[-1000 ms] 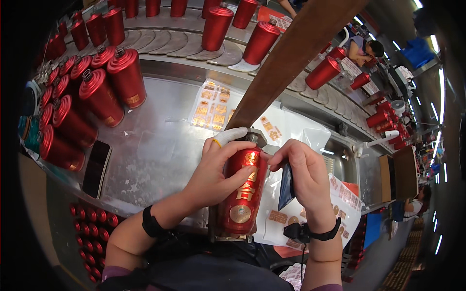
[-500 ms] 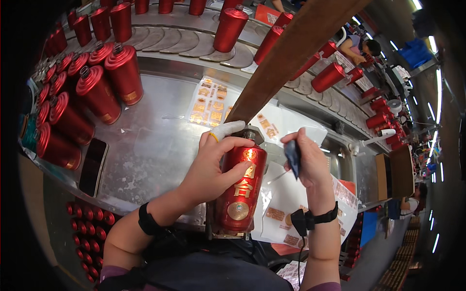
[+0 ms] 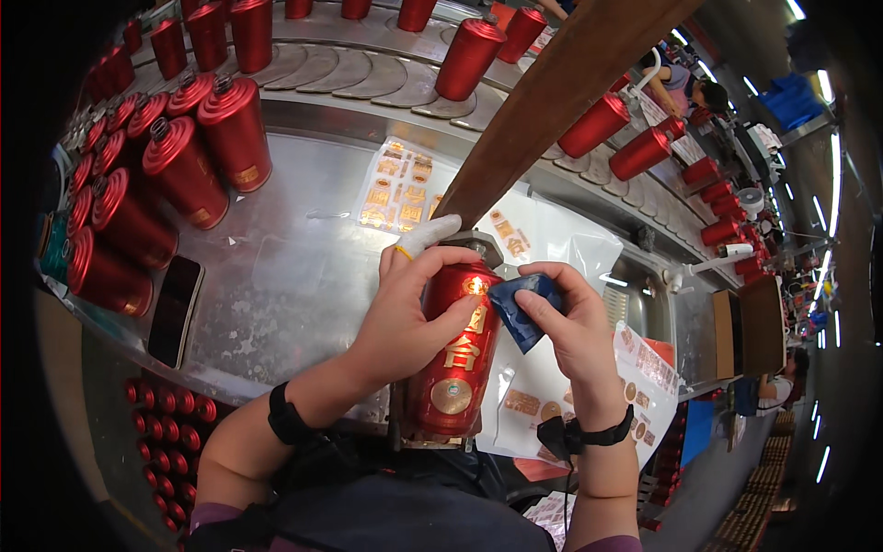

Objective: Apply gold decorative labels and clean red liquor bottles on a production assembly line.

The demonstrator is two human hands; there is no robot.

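Note:
A red bottle (image 3: 448,391) with gold lettering and a round gold emblem lies in front of me, its neck pointing away. My left hand (image 3: 405,304) grips its upper part, thumb across the front and fingers around the shoulder. A white cover with a yellow band is on one left finger. Between the thumb and fingers of my right hand (image 3: 575,317) is a flat dark blue scraper-like piece (image 3: 526,308), its edge close to the bottle's right side. Whether it touches the bottle I cannot tell. Under and beside the bottle, a holder shows only in part.
A brown beam (image 3: 552,110) slants over the bench. Several red bottles (image 3: 184,170) and a phone (image 3: 176,311) stand or lie at left. Sticker sheets (image 3: 395,189) are behind the bottle; more sheets (image 3: 515,432) lie at right. Behind runs a plated conveyor (image 3: 368,78) carrying red bottles.
My right hand has moved left to the bottle, and the blue piece now shows its flat face. The left hand keeps its grip. Bottles on the conveyor have shifted right.

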